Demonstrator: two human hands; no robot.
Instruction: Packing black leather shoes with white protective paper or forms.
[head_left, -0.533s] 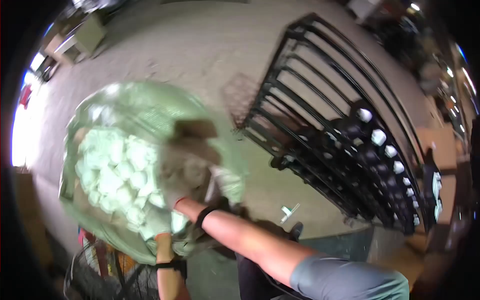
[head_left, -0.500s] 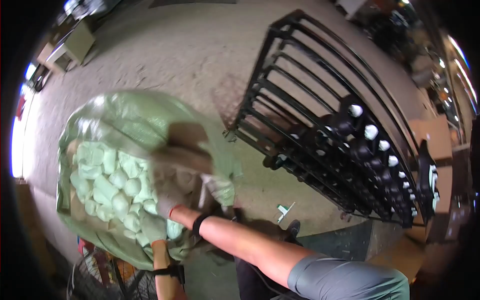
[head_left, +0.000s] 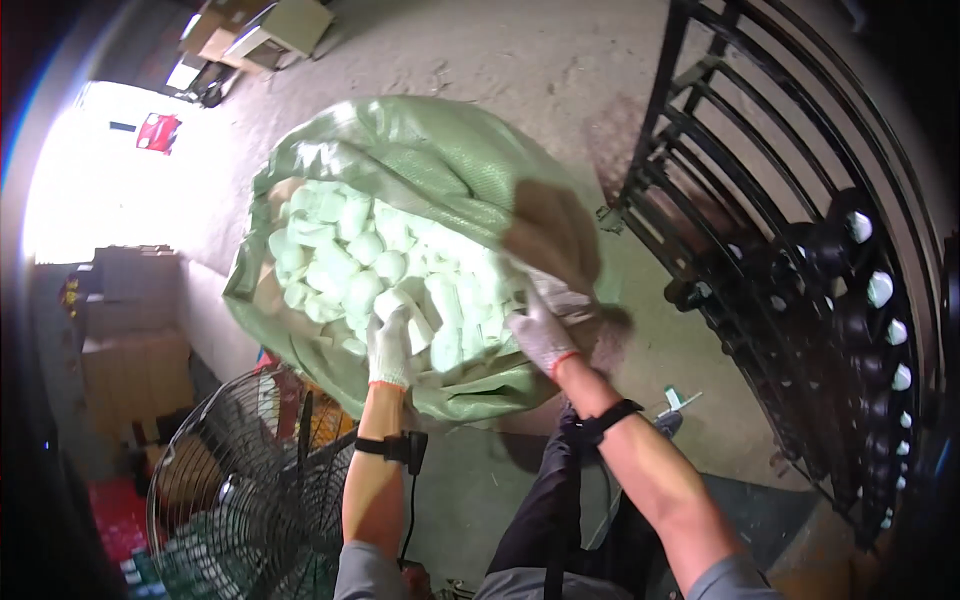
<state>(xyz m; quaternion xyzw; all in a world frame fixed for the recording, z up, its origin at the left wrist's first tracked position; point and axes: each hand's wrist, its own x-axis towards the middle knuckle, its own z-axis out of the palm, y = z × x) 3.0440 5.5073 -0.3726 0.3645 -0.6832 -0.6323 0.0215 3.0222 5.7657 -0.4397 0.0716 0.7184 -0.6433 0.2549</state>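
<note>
A big green woven sack [head_left: 440,150] stands open in front of me, its rim folded back. Inside it lie many whitish rounded pieces [head_left: 340,270], some rolled or tubular; what they are made of I cannot make out. White knitted gloves with orange cuffs cover both hands. My left hand [head_left: 390,350] is at the near side of the sack's mouth, its fingers closed on a whitish piece [head_left: 418,322]. At the right side of the opening, my right hand [head_left: 543,338] has thumb and fingers apart, close to the pieces and a pale inner fold of the sack [head_left: 562,298].
A black metal rack [head_left: 740,130] holding rows of dark round parts with white ends stands at the right. A caged fan [head_left: 250,490] is at the lower left. Cardboard boxes [head_left: 135,360] are stacked left, with a light-coloured cabinet [head_left: 285,30] farther back.
My view has shifted, so sack and rack appear farther right. My right hand has drawn away from the left toward the sack's right side, and the left now grips a whitish piece.
</note>
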